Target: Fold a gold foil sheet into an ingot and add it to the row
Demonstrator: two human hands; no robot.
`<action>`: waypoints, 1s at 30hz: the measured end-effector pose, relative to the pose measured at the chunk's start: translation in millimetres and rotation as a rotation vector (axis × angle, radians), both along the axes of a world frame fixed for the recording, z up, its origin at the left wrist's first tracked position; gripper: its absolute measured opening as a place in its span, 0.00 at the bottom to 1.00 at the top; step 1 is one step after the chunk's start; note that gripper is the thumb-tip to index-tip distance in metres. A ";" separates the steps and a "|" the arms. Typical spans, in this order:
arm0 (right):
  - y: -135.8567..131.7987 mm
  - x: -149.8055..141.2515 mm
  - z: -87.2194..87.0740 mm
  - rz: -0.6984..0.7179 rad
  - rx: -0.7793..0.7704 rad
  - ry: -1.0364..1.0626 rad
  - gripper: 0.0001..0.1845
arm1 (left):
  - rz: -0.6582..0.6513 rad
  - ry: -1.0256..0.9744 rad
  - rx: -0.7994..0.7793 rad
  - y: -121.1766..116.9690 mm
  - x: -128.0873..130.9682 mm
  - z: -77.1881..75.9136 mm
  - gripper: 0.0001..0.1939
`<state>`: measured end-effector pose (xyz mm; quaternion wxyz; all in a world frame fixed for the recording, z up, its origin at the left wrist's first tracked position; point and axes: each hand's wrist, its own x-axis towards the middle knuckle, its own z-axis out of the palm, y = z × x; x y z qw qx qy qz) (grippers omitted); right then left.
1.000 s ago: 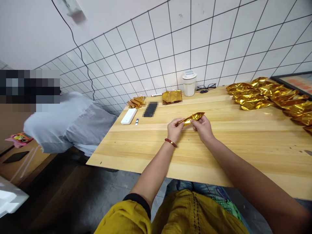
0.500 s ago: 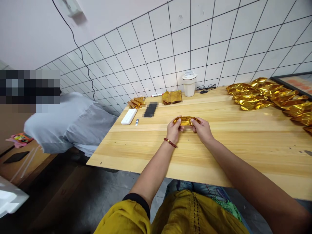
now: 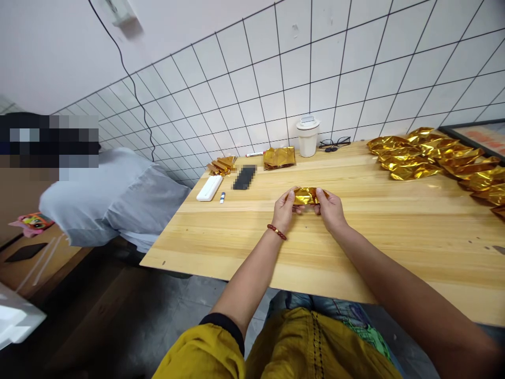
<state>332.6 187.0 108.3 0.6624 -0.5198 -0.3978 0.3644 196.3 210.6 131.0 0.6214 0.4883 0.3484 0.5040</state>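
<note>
A folded piece of gold foil paper (image 3: 305, 196) is stretched between my two hands, just over the wooden table (image 3: 236, 237). My left hand (image 3: 284, 208) pinches its left end, thumb on top and fingers beneath. At the right end, my right hand (image 3: 331, 209) grips it the same way. A beaded bracelet (image 3: 276, 231) circles my left wrist. To the right lie rows of shaped gold foil pieces (image 3: 414, 163). Beyond my hands, near the wall, sits a stack of flat gold foil sheets (image 3: 279, 157). The fingertips under the foil are partly hidden.
Along the back stand a white lidded cup (image 3: 307, 138) and black glasses (image 3: 334, 142). At the left are folded gold strips (image 3: 221, 166), a white box-shaped device (image 3: 209, 188), a small white-and-blue stick (image 3: 222, 197) and a blurred dark object (image 3: 244, 177). A person in grey (image 3: 114, 195) is beyond the left edge.
Both thumbs have shifted along the foil's upper side, and the foil's middle now looks smoother and flatter. The hands appear slightly further right in view; both still hold the foil.
</note>
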 end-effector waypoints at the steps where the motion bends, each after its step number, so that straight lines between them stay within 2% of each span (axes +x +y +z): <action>1: -0.1 -0.3 0.3 -0.010 -0.003 -0.014 0.32 | 0.017 0.004 0.024 0.1 0.0 -0.3 0.34; 4: -1.0 -0.6 0.8 0.003 -0.017 -0.050 0.34 | 0.022 0.007 0.045 1.8 -0.5 -2.2 0.36; 7: -1.6 0.0 -0.3 0.021 -0.014 -0.067 0.34 | -0.013 -0.006 -0.020 4.5 -1.3 -3.1 0.36; 12: -0.8 -0.5 -1.3 0.080 -0.005 -0.035 0.33 | -0.019 -0.129 -0.090 4.9 -2.0 -0.6 0.31; 17: 0.4 -2.3 5.7 0.018 0.020 0.126 0.29 | 0.080 -0.141 -0.009 1.3 0.0 -2.1 0.28; 21: 0.3 -2.8 9.0 -0.012 0.036 0.163 0.25 | 0.043 -0.061 0.089 -2.4 1.4 -2.8 0.28; 26: 1.9 -3.4 4.4 -0.005 0.024 0.090 0.22 | 0.025 -0.058 0.089 -3.8 2.2 -2.4 0.28; 30: 2.7 -4.4 3.6 -0.022 0.006 0.076 0.22 | -0.031 -0.050 0.098 -5.5 2.5 -1.6 0.34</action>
